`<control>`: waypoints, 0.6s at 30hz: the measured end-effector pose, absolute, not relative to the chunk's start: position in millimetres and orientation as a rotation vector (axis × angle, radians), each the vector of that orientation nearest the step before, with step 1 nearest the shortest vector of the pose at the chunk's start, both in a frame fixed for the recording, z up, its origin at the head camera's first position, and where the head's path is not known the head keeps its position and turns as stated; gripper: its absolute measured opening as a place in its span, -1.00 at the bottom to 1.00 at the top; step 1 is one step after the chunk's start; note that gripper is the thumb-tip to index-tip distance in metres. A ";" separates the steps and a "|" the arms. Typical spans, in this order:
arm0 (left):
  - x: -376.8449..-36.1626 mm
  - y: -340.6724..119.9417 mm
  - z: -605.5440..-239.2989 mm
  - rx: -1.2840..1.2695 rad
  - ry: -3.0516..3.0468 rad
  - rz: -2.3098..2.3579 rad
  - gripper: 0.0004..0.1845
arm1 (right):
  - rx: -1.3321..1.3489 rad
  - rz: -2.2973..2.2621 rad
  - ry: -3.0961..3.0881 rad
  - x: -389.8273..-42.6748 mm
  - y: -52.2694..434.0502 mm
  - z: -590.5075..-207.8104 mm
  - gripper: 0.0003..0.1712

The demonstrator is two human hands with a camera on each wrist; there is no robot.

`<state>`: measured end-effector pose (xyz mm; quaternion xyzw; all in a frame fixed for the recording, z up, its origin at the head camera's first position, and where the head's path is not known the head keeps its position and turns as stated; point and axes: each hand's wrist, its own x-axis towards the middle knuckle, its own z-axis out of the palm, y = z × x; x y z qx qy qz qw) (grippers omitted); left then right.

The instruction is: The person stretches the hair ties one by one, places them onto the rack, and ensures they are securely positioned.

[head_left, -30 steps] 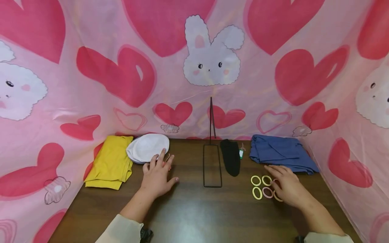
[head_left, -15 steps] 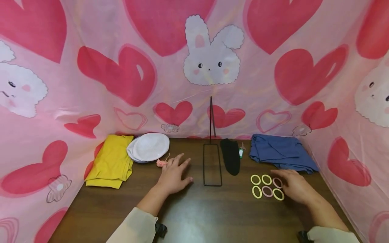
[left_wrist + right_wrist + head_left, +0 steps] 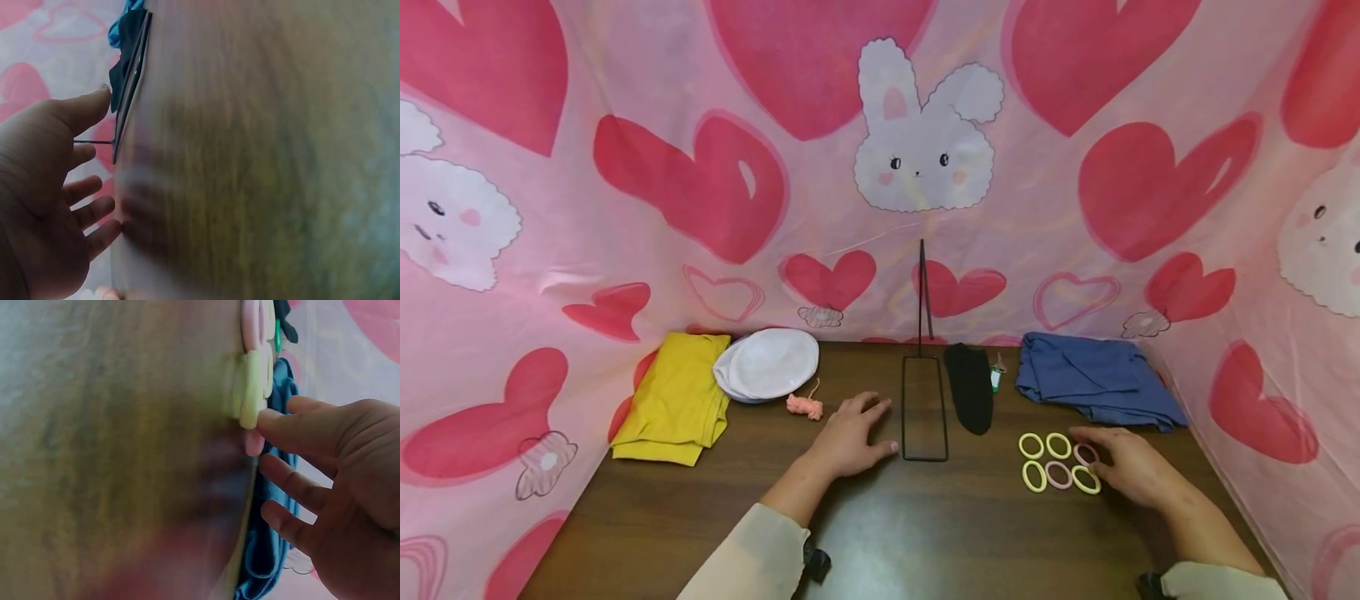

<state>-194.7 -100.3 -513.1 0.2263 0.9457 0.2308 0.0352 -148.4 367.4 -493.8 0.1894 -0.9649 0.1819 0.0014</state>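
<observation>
In the head view my left hand [image 3: 848,437] hovers over the wooden table with its fingers spread. Its fingertips are just left of a black wire stand [image 3: 903,408], which has a rectangular base and an upright post. The left palm holds nothing in the left wrist view. My right hand [image 3: 1131,467] is at the right side of several yellow and pink rings laid in two rows. A pink ring [image 3: 1075,455] lies between its index finger and thumb. In the right wrist view the thumb tip is right at a yellow ring [image 3: 251,390], with fingers loosely extended.
Left of the stand lie a coral yarn bundle [image 3: 805,407], a white cap [image 3: 775,362] and folded yellow cloth [image 3: 673,400]. To its right are a black sock [image 3: 970,392], a key with green tag [image 3: 996,379] and folded blue cloth [image 3: 1090,379]. Pink heart-printed fabric walls surround the table.
My left hand has moved right from beside the cap and yarn bundle toward the wire stand, uncovering the yarn. My right hand has shifted slightly right, off the rings, then back a little toward the pink one.
</observation>
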 end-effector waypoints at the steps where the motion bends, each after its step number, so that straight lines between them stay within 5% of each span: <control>1: -194.8 -99.5 -514.4 0.694 2.905 0.702 -0.20 | 0.596 0.564 -3.020 -148.0 367.3 -493.7 -0.41; 18: -198.0 -87.6 -520.8 0.681 2.919 0.572 -0.15 | 0.613 0.545 -2.988 -153.3 370.3 -499.4 -0.47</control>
